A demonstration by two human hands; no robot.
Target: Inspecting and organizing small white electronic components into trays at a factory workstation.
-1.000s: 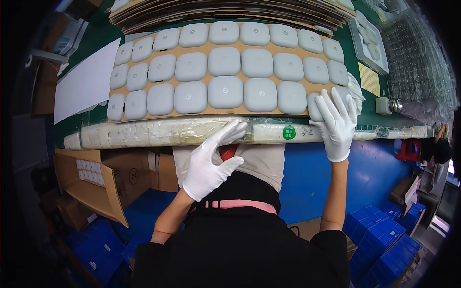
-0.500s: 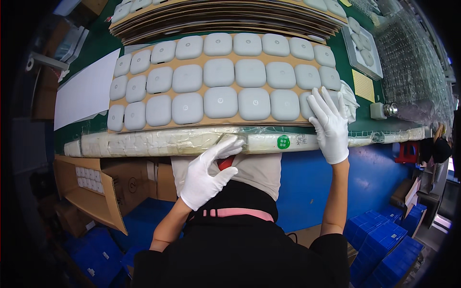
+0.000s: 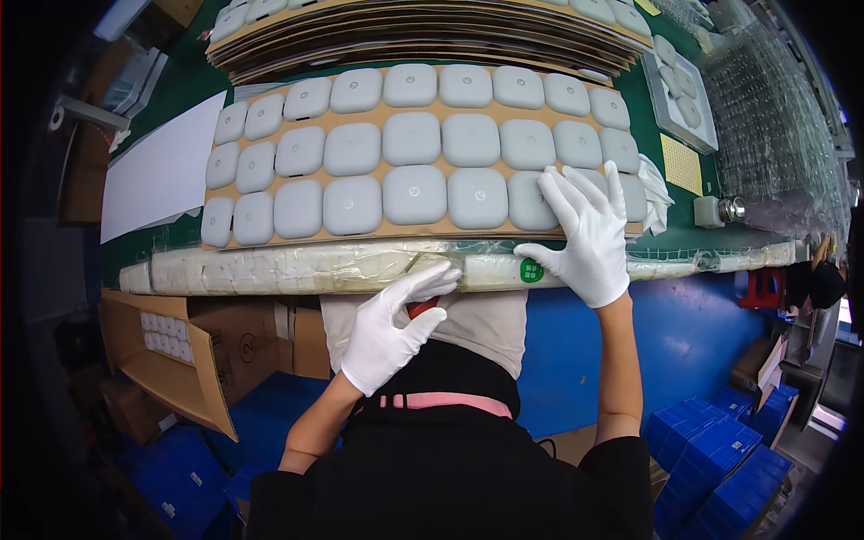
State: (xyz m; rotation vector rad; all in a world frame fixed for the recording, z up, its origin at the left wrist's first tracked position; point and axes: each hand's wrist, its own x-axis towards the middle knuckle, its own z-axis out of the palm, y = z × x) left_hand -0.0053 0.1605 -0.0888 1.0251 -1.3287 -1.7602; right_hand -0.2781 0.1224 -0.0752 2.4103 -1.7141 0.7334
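Observation:
Three rows of pale grey rounded-square plastic cases [image 3: 411, 139] lie on a brown cardboard sheet [image 3: 360, 236], several of them with a small round mark on top. My right hand [image 3: 587, 241], in a white glove, reaches over the front row near its right end. Its fingers are spread, the tips touching or just above the cases there and partly hiding them. My left hand [image 3: 385, 335], also white-gloved, hovers at the padded table edge [image 3: 297, 267] in front of my body. Its thumb stands apart from the fingers, and I see nothing held. Something red shows behind it.
Behind the sheet rises a stack of cardboard sheets [image 3: 423, 40] bearing more cases. White paper [image 3: 166, 171] lies at left. A grey tray [image 3: 681, 99] with cases, a yellow pad [image 3: 681, 162] and a white cloth [image 3: 655, 196] are at right. An open carton [image 3: 193, 355] stands below left.
My right hand has moved left along the front row, uncovering the case at the right end, and its thumb now spreads outward. My left hand has barely moved.

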